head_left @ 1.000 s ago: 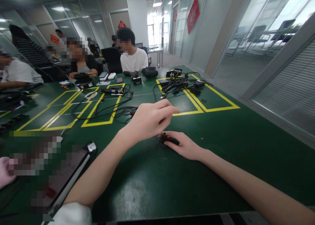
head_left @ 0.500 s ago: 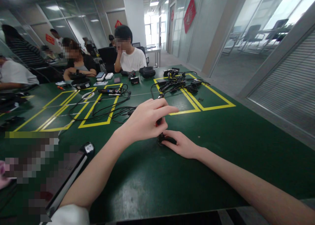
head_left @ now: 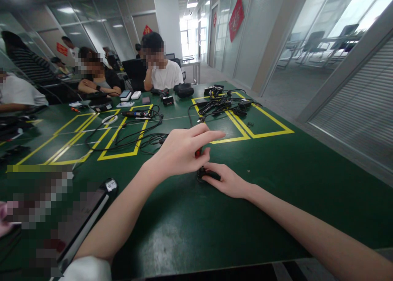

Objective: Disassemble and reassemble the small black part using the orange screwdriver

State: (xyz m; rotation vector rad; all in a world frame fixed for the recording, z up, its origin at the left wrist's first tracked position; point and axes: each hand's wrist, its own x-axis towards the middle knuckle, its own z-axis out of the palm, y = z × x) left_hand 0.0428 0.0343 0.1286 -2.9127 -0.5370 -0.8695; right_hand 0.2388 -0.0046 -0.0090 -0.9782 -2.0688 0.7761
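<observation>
My left hand (head_left: pixel 187 148) is above the table, thumb and bent fingers around a red-and-black handle (head_left: pixel 198 153) that stands roughly upright. The index finger stretches out to the right, off the handle. What kind of tool it is cannot be made out, as most of it is hidden. Directly below, my right hand (head_left: pixel 229 180) pinches a small black part (head_left: pixel 211 175) low over the green table (head_left: pixel 260 219). The handle's lower end meets or nearly touches the left end of this part; the contact itself is too small to see.
Tangled black cables and small devices (head_left: pixel 221 105) lie within yellow tape frames (head_left: pixel 272 132) ahead. More cables (head_left: pixel 138 137) and a black tool (head_left: pixel 135 114) are at left. A dark slab-like device (head_left: pixel 82 215) lies near my left forearm. People sit across the table, one in a white shirt (head_left: pixel 167 74).
My left fingers have loosened and shifted slightly, so more of the red handle shows and the index finger reaches a little further right. My right hand and the black part stay in place.
</observation>
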